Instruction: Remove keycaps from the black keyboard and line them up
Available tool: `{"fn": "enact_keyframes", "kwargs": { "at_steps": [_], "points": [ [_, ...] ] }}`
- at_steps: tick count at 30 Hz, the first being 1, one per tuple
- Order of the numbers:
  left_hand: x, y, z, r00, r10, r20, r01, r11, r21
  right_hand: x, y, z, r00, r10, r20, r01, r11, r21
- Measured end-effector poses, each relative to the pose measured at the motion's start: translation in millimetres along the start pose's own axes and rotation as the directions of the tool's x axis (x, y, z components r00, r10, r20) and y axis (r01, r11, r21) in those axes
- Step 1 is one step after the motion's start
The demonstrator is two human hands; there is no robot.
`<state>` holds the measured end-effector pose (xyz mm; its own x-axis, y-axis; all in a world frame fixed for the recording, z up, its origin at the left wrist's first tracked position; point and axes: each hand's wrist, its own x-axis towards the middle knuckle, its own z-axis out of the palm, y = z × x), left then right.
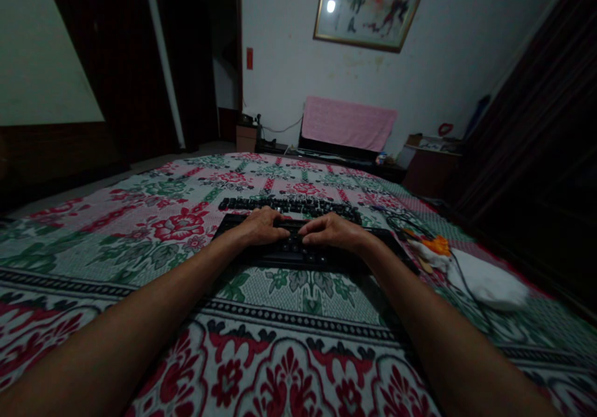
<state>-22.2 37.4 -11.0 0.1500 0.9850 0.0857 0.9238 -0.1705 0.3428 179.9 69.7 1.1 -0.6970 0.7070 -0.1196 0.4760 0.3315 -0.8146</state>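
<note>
A black keyboard (275, 258) lies flat on the patterned bedspread in front of me, with keys showing around its middle. Over its left-centre part is my left hand (263, 227), fingers bent toward the back edge and thumb stretched along the keys; it appears to grip the keyboard. My right hand (332, 230) comes in from the other side, thumb and forefinger drawn close together at the middle keys. Whatever is between those fingertips is too small and dark to make out. Just behind the keyboard run rows of black keycaps (298, 206), partly hidden by my hands.
The red, green and white bedspread (289, 367) covers the bed. To the right lie a white bundle (487, 280), an orange item (436, 245) and dark cables. Beyond the bed, a pink cloth (347, 122) drapes a dark flat object, near a small cabinet (429, 165).
</note>
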Motion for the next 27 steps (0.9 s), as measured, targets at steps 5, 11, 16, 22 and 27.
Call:
{"fn": "enact_keyframes", "kwargs": {
  "at_steps": [5, 11, 16, 22, 27],
  "points": [
    [0, 0, 0, 1.000, 0.000, -0.012, 0.000, 1.000, 0.006, 5, 0, 5, 1.000, -0.016, -0.024, 0.014, 0.997, -0.078],
    [2, -2, 2, 1.000, 0.018, -0.004, -0.018, 1.000, 0.015, 10, 5, 7, 0.997, -0.039, -0.061, 0.031, 0.992, -0.119],
    [1, -1, 1, 1.000, 0.009, -0.007, -0.008, 1.000, 0.025, 12, 7, 8, 0.998, -0.009, -0.064, 0.002, 0.994, -0.109],
    [2, 1, 1, 0.999, -0.033, 0.030, 0.032, 0.999, 0.041, 13, 7, 7, 0.999, 0.012, -0.045, -0.016, 0.996, -0.082],
    [0, 8, 7, 0.997, -0.076, 0.005, 0.076, 0.994, 0.080, 14, 7, 4, 1.000, -0.009, 0.016, 0.011, 0.996, -0.092]
  ]
}}
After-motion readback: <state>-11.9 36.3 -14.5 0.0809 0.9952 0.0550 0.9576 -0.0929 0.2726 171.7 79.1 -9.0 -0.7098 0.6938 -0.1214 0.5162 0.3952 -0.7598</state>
